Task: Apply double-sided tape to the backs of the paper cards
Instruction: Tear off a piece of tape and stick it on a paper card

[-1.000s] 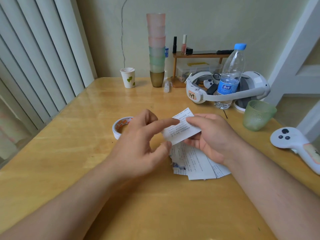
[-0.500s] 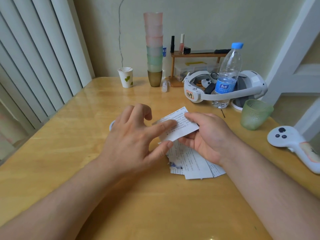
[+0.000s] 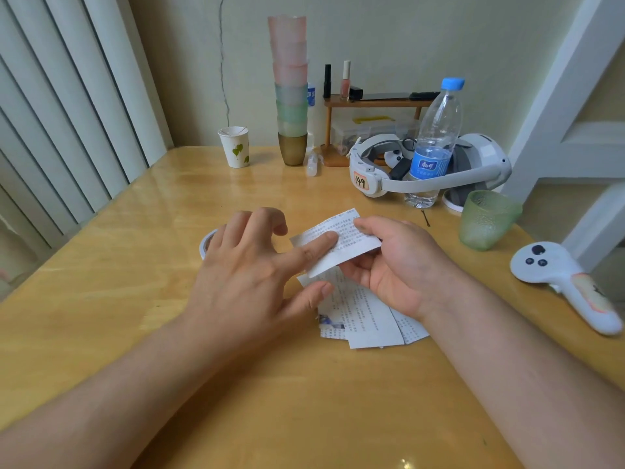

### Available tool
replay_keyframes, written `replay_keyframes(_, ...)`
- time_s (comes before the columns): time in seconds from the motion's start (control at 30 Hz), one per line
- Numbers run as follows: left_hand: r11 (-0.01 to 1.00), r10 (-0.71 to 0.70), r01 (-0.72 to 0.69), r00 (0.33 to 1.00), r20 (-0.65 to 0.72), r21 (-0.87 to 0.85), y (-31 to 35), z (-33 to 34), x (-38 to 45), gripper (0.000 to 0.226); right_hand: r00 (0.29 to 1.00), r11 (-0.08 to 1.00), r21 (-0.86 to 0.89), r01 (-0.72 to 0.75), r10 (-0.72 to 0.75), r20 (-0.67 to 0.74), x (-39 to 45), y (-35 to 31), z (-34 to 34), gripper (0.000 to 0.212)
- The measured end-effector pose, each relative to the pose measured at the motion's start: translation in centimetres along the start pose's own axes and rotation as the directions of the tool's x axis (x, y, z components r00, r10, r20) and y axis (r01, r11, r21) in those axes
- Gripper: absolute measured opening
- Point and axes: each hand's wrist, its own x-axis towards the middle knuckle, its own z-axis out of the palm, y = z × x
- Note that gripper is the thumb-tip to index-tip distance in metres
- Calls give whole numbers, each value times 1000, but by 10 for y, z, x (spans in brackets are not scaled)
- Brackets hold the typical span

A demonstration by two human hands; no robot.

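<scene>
1. Pinched between the thumb on top and the curled fingers beneath, a paper card (image 3: 338, 242) sits in the right hand (image 3: 395, 265), lifted above the table (image 3: 135, 299) and tilted, its printed face up.
2. On that card the left hand (image 3: 250, 275) lays its straight index finger (image 3: 314, 250), the tip pressing near the card's middle; its thumb reaches forward under the card's lower edge, just over the papers below, and whether it touches either I cannot tell. The other left fingers are raised and loosely bent, gripping nothing.
3. Both forearms come in from the bottom corners and converge over the middle of the table, the left hand palm down, the right hand turned so its thumb side faces up.
4. Directly beneath the held card lies a small pile of paper cards (image 3: 365, 319), overlapping one another flat on the table, partly hidden by the right hand and wrist.
5. Behind the left hand's knuckles a tape roll (image 3: 207, 240) rests on the table, only its left rim showing.
6. Farther out to the right stand a green cup (image 3: 487, 220), a white controller (image 3: 568, 282), a water bottle (image 3: 434, 140) and a white headset (image 3: 382, 170); at the back are a paper cup (image 3: 235, 147) and a stack of cups (image 3: 291, 89).
</scene>
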Motion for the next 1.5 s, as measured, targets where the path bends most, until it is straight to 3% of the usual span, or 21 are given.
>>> replay_keyframes(0.17, 997, -37, 39, 999, 24, -71, 1, 1, -4, 60, 999, 995, 90, -29, 26, 29, -1, -1, 2, 17)
replay_keyframes(0.63, 991, 26, -21, 999, 38, -128, 6, 12, -7, 72, 999, 989, 145, -32, 25, 45, -1, 0, 3, 20)
replay_keyframes(1.5, 982, 52, -58, 998, -33, -177, 9, 19, -6, 75, 998, 994, 97, -50, 47, 35, 2, 4, 2, 19)
